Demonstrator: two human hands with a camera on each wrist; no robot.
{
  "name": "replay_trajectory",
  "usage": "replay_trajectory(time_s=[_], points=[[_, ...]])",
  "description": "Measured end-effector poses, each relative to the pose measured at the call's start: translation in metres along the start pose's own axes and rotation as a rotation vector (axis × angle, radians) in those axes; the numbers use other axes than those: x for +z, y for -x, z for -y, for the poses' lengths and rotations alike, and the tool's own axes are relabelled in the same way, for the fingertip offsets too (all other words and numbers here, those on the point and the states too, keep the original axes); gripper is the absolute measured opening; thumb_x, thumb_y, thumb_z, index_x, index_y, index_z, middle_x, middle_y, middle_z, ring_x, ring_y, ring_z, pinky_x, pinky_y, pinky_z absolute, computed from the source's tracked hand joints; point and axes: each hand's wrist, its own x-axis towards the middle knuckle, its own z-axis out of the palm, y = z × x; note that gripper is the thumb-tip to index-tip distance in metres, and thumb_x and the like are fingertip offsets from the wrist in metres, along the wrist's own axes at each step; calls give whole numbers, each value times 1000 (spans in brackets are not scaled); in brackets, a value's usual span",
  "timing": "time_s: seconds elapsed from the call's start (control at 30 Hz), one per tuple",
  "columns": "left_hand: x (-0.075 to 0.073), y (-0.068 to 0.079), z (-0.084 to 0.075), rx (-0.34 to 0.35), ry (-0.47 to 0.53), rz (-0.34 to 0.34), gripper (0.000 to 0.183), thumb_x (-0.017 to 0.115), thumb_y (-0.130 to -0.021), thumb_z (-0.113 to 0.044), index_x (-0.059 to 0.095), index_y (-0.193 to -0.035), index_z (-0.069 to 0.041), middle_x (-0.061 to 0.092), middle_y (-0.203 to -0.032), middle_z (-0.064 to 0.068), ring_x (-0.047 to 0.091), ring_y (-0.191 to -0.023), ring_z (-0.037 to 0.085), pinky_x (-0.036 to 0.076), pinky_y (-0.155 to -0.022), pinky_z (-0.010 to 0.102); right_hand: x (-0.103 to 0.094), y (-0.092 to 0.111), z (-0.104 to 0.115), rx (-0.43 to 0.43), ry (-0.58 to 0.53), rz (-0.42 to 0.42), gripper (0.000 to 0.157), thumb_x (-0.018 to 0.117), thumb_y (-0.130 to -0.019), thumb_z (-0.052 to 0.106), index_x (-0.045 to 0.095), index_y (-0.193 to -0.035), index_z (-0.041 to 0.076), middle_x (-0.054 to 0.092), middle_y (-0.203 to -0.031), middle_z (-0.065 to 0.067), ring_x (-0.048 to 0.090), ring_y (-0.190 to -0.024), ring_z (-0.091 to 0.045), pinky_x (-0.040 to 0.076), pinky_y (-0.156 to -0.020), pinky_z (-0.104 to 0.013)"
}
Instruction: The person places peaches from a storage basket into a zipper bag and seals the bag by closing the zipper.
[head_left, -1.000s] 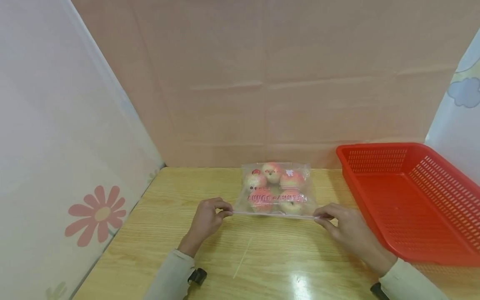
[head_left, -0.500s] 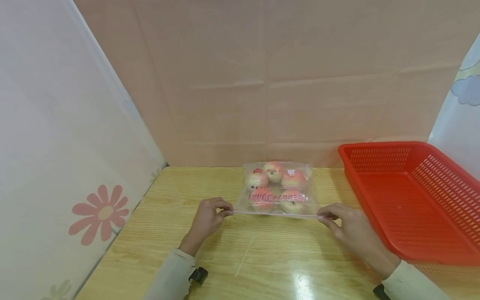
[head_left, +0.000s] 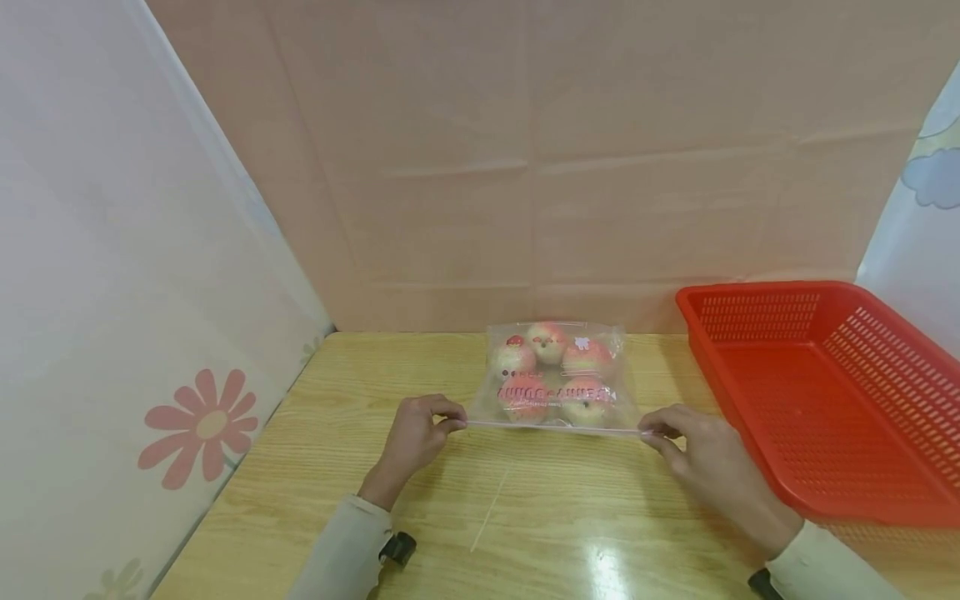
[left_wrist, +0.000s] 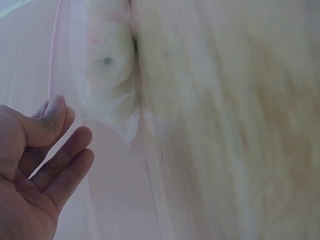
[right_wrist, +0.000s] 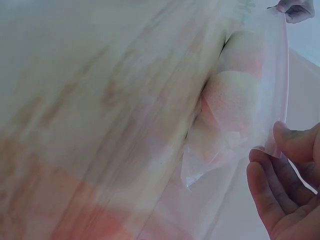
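Observation:
A clear zip bag (head_left: 482, 408) with red printing lies on the table, its zip edge towards me. Several red-and-cream peaches (head_left: 587, 404) sit inside it, seen through the plastic. My left hand (head_left: 420, 429) pinches the left end of the zip edge between thumb and index finger. At the right end, my right hand (head_left: 697, 450) pinches the corner the same way, so the edge runs straight between both hands. In the left wrist view, the other fingers of the left hand (left_wrist: 40, 155) lie apart from the plastic. The right wrist view shows the right thumb (right_wrist: 292, 142) on the bag's corner.
A red plastic basket (head_left: 795, 492) with perforated sides stands to the right, close to my right forearm. A thin pale strip (head_left: 491, 510) lies on the wooden table (head_left: 300, 500) in front of the bag. A pink-beige sheet (head_left: 450, 208) hangs behind the table.
My right hand has moved slightly to the right with its pinch on the zip edge. The left hand stays at its corner. The peaches look unmoved inside the bag.

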Motion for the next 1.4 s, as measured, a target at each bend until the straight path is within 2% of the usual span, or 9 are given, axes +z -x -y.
replay_trajectory(time_s=[0.1, 0.23, 0.47, 0.7, 0.8, 1.07, 1.3, 1.4], points=[[1, 1, -1, 0, 5, 7, 5, 79, -80, -7, 78, -77, -11, 75, -79, -2, 72, -79, 15, 61, -78, 37, -1, 2, 0, -8, 6, 6, 23, 86, -70, 6, 73, -85, 18, 73, -80, 8, 68, -71, -10, 58, -62, -32], [-1, 2, -5, 30, -57, 38, 12, 80, -77, -1, 78, -78, -13, 75, -82, -2, 72, -81, 14, 61, -77, 33, -4, 5, -1, -15, 18, 54, 23, 86, -69, 5, 74, -83, 19, 72, -81, 10, 68, -72, -10, 58, -63, -30], [-2, 7, -5, 78, -173, 122, 10, 82, -76, -8, 79, -78, -17, 73, -80, -7, 69, -78, 9, 59, -72, 24, -6, 10, 4, -12, 50, 170, 26, 86, -72, 8, 71, -82, 26, 66, -81, 20, 62, -75, -1, 56, -66, -27], [1, 9, -7, 169, -279, 161, 10, 84, -76, -9, 79, -76, -18, 73, -78, -8, 66, -76, 8, 57, -70, 23, -6, 14, 4, 18, 95, 241, 26, 83, -77, 9, 70, -84, 30, 64, -83, 22, 63, -80, -2, 57, -72, -31], [3, 11, -8, 210, -353, 191, 10, 84, -76, -10, 79, -76, -19, 72, -77, -9, 64, -75, 8, 56, -70, 24, -5, 17, 3, 10, 122, 268, 26, 83, -76, 11, 69, -83, 32, 62, -82, 23, 61, -79, -1, 56, -71, -31], [7, 12, -15, 381, -505, 171, 17, 86, -71, -7, 76, -71, -21, 69, -70, -11, 62, -70, 8, 56, -76, 31, 1, 19, 3, -74, 192, 242, 29, 85, -71, 8, 67, -79, 30, 61, -80, 20, 61, -74, -4, 53, -65, -29], [9, 13, -17, 367, -580, 216, 15, 84, -75, -9, 78, -75, -23, 70, -75, -11, 63, -76, 10, 56, -85, 38, 0, 19, 6, -42, 223, 273, 26, 84, -73, 9, 67, -80, 27, 65, -82, 14, 62, -73, -10, 53, -63, -33], [8, 15, -20, 368, -604, 243, 7, 85, -77, -20, 79, -77, -23, 72, -79, -11, 64, -79, 11, 55, -86, 38, -2, 19, 7, -59, 227, 264, 24, 84, -74, 11, 68, -80, 27, 65, -82, 14, 62, -73, -9, 53, -63, -33]])
